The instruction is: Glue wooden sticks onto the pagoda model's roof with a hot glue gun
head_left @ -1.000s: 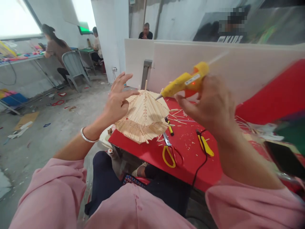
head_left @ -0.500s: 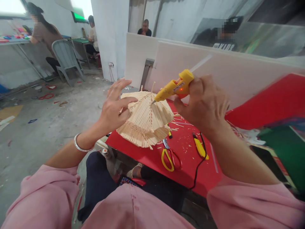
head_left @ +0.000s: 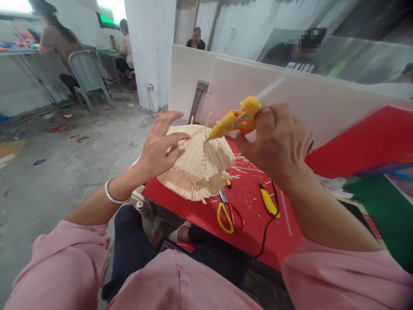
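A dome-shaped roof of pale wooden sticks (head_left: 201,165) rests on the near left corner of a red table (head_left: 251,224). My left hand (head_left: 161,144) lies against its left side, fingers spread and stretched out. My right hand (head_left: 275,137) is closed round a yellow hot glue gun (head_left: 237,120), whose red light is on. Its nozzle touches the upper part of the stick roof. A clear glue stick juts out of the gun's back, and a black cord runs down off the table edge.
Yellow-handled scissors (head_left: 227,211) and a yellow utility knife (head_left: 267,200) lie on the table near the roof, among loose sticks. White boards (head_left: 226,86) stand behind the table. Other people sit at tables far left and behind; a grey chair (head_left: 85,75) stands on the concrete floor.
The glue gun's nozzle came down from the right onto the top of the stick roof. My left hand settled lower against the roof's left side.
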Tool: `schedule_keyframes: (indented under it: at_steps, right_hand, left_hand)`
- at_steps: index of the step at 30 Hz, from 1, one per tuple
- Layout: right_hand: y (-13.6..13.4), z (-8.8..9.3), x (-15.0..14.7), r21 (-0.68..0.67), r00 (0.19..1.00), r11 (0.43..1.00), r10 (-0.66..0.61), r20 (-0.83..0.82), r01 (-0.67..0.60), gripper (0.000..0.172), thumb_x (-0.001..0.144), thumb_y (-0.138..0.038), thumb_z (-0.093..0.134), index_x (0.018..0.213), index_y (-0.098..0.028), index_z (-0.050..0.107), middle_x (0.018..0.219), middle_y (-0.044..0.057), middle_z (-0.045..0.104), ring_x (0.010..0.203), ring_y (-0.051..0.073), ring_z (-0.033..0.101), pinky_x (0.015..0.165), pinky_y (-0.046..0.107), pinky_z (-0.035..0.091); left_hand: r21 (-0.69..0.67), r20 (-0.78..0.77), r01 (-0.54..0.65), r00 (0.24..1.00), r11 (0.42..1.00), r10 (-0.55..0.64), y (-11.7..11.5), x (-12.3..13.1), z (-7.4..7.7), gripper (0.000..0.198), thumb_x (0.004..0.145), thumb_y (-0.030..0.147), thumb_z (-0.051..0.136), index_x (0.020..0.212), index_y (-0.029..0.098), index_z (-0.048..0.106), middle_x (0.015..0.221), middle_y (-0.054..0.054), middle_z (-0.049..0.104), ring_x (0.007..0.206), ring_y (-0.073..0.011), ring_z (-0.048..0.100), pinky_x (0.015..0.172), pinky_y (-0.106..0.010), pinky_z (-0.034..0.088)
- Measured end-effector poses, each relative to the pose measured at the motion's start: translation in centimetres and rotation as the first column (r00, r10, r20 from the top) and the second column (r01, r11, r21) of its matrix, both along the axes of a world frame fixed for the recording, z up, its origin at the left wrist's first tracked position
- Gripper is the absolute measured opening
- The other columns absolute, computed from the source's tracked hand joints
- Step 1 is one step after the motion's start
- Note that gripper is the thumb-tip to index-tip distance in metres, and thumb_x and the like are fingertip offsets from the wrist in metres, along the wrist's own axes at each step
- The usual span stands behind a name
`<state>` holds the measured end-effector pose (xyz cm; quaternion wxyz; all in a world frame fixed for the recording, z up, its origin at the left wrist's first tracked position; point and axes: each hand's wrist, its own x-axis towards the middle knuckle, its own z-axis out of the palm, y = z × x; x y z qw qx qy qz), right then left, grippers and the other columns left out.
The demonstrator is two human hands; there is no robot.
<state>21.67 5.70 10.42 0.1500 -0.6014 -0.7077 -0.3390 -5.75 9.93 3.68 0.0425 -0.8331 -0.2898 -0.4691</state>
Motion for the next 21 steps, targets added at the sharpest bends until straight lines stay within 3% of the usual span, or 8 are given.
schedule_keyframes:
  at_steps: [9, 16, 21]
  right_hand:
    - [-0.10, 0.10, 0.04, 0.034, 0.997, 0.997, 0.070, -0.015, -0.069, 0.047, 0.098, -0.049, 0.043, 0.129, -0.016, 0.055, 0.113, 0.017, 0.062, 0.096, 0.031, 0.062, 0.072, 0.038, 0.045]
    - [-0.29, 0.65, -0.45, -0.042, 1.000, 0.999, -0.022, 0.018, 0.022, 0.054, 0.100, -0.048, 0.037, 0.134, -0.010, 0.053, 0.115, 0.022, 0.062, 0.097, 0.033, 0.062, 0.071, 0.038, 0.043]
    - [-0.12, 0.67, -0.44, -0.047, 1.000, 0.999, -0.023, 0.012, 0.024, 0.052, 0.100, -0.048, 0.037, 0.134, -0.012, 0.054, 0.114, 0.020, 0.063, 0.096, 0.032, 0.062, 0.070, 0.037, 0.041]
  left_hand:
    - [-0.010, 0.015, 0.017, 1.000, 1.000, -0.017, 0.00, 0.16, -0.12, 0.031, 0.083, 0.009, 0.057, 0.105, 0.028, 0.070, 0.153, -0.003, 0.052, 0.145, -0.0304, 0.047, 0.121, -0.060, 0.037]
    - [0.011, 0.018, 0.010, 1.000, 1.000, -0.010, -0.01, 0.35, -0.36, 0.030, 0.083, 0.008, 0.057, 0.102, 0.027, 0.069, 0.151, -0.004, 0.054, 0.143, -0.0292, 0.048, 0.119, -0.058, 0.040]
    - [-0.004, 0.010, 0.007, 1.000, 1.000, -0.007, -0.05, 0.38, -0.34, 0.028, 0.083, 0.009, 0.058, 0.101, 0.027, 0.070, 0.149, -0.006, 0.055, 0.143, -0.0275, 0.049, 0.118, -0.057, 0.042]
